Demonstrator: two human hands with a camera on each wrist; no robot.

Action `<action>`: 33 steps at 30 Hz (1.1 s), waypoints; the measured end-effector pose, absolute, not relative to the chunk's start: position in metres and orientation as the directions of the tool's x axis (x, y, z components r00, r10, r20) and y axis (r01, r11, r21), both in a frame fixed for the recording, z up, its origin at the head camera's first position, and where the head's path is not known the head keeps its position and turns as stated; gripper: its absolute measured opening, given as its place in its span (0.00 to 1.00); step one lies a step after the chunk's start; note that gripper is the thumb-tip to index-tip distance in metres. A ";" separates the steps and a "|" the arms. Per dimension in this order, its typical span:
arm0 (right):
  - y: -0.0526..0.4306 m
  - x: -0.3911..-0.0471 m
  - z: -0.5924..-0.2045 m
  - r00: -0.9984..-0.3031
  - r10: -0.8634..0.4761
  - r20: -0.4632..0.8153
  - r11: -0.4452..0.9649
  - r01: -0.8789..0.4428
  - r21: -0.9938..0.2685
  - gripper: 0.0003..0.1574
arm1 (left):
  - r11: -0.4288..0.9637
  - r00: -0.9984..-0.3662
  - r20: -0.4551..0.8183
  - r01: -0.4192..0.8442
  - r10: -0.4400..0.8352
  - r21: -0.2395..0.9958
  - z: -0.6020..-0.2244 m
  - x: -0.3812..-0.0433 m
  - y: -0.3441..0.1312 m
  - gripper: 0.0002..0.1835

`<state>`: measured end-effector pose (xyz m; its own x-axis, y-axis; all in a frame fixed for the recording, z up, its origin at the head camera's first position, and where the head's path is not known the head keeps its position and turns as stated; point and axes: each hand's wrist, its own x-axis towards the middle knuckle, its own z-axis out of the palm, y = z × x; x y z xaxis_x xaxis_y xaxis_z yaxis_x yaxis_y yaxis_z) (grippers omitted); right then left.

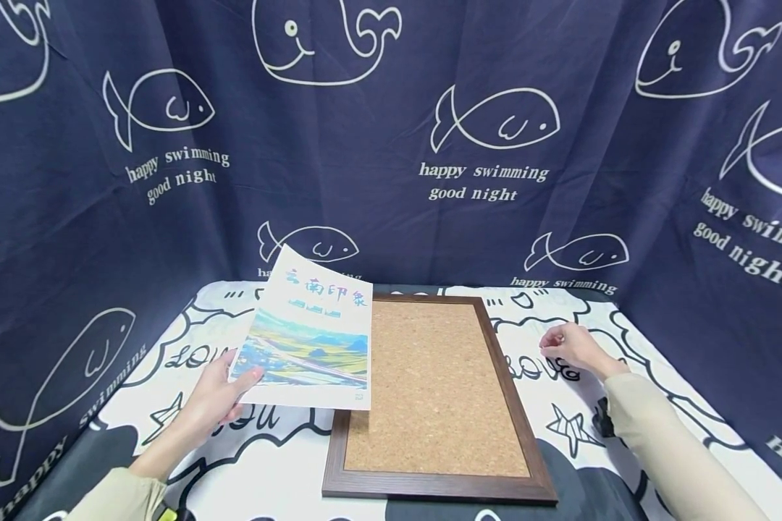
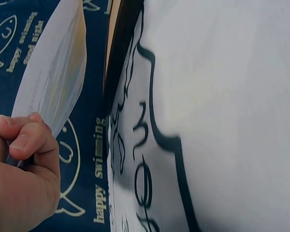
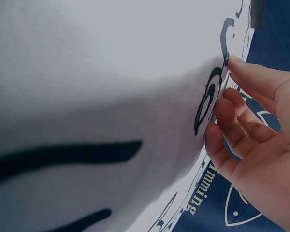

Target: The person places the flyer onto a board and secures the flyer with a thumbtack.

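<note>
A printed sheet (image 1: 313, 344) with a coloured landscape and Chinese characters is pinched at its lower left corner by my left hand (image 1: 210, 394). The sheet is held up off the table and covers the upper left part of a wood-framed cork board (image 1: 439, 383). In the left wrist view the sheet (image 2: 55, 72) bows, and thumb and curled fingers grip its edge. To the right of the board my right hand (image 1: 575, 349) is low over the tablecloth. In the right wrist view its fingers (image 3: 227, 116) are loosely bent, thumb apart, with nothing visible between them.
The cork board lies flat at the middle of the table, near the front edge. Under it spreads a white tablecloth (image 1: 261, 463) with black lettering and drawings. A dark blue curtain (image 1: 391, 159) with fish prints stands around the back and sides.
</note>
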<state>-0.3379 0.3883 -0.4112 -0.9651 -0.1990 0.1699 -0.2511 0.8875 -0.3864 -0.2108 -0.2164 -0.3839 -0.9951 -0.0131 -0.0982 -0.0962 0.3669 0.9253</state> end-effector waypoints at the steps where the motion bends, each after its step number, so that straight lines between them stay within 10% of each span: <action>1: 0.388 -0.338 -0.411 -0.966 -0.199 0.167 0.887 -0.250 -0.387 0.04 | 0.357 -0.995 -0.099 -0.098 -0.014 0.929 -0.384 -0.211 -0.214 0.26; 33: 0.389 -0.341 -0.413 -0.972 -0.182 0.151 0.893 -0.227 -0.390 0.03 | 0.278 -0.999 -0.043 -0.037 0.016 0.960 -0.394 -0.223 -0.102 0.16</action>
